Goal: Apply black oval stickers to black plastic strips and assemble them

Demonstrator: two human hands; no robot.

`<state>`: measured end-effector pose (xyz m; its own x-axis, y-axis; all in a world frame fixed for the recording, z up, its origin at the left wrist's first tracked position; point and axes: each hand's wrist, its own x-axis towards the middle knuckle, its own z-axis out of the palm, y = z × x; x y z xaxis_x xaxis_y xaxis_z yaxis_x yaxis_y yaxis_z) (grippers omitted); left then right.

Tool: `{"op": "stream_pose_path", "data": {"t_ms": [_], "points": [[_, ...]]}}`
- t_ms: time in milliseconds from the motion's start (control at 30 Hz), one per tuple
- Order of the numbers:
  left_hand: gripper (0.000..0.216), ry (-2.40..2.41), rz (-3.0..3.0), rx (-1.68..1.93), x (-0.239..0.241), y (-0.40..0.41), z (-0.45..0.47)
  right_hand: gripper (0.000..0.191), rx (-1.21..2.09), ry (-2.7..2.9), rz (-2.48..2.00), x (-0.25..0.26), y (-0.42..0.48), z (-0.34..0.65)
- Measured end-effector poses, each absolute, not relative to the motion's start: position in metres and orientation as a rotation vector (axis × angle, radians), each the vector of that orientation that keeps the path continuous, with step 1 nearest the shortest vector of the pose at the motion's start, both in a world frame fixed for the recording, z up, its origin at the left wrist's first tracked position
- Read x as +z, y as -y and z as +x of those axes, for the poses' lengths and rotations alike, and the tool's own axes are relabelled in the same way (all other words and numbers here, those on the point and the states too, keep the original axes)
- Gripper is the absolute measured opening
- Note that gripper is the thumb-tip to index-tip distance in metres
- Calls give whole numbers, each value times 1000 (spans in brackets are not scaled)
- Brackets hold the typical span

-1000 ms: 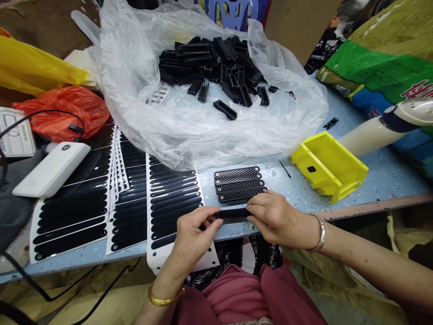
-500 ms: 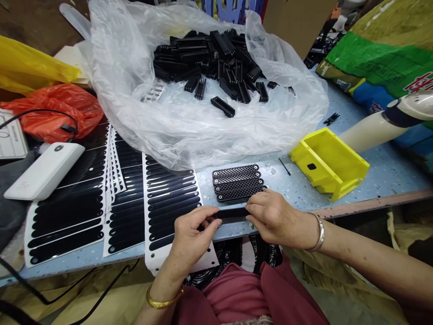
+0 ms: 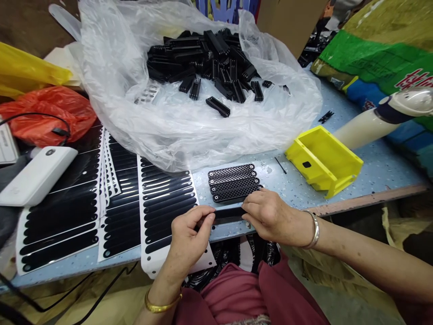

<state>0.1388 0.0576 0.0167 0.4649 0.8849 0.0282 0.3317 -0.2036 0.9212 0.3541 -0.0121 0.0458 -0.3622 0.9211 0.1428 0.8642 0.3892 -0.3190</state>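
Observation:
A narrow black plastic strip [image 3: 227, 215] lies across the table's front edge, pinched at both ends by my hands. My left hand [image 3: 189, 234] is closed on its left end. My right hand [image 3: 270, 215] is closed on its right end. Just behind the strip lies a row of several black lattice-patterned strips [image 3: 233, 183] side by side on the blue table [image 3: 372, 169]. To the left, a white sheet [image 3: 165, 207] carries several long black sticker strips.
A clear plastic bag [image 3: 189, 122] at the back holds a heap of black plastic parts [image 3: 206, 58]. A yellow plastic bin [image 3: 323, 160] lies on its side at right, beside a white handled tool [image 3: 382, 117]. More sticker sheets [image 3: 64, 207], a white power bank [image 3: 35, 176] and an orange bag [image 3: 47, 113] sit left.
Both hands keep hold of the black strip with almost no movement. The view has shifted slightly, so everything sits a little further left.

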Motion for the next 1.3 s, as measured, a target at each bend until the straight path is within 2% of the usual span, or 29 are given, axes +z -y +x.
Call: {"op": "stream_pose_path", "data": {"t_ms": [333, 467, 800, 1033, 1200, 1300], "points": [[13, -1123, 1640, 818, 9, -54, 148, 12, 434, 2156, -1422, 37, 14, 365], [12, -1100, 1645, 820, 9, -56, 147, 16, 447, 2034, -1336, 27, 15, 371], [11, -1097, 1666, 796, 13, -58, 145, 16, 226, 2089, -1242, 19, 20, 368], [10, -1078, 1669, 763, 14, -60, 143, 18, 342, 2020, -1237, 16, 20, 372], [9, -1057, 1674, 777, 11, -60, 142, 21, 146, 2087, -1237, 7, 23, 370], [9, -1059, 1674, 779, 10, -61, 143, 20, 190, 2084, -1240, 7, 22, 370]]}}
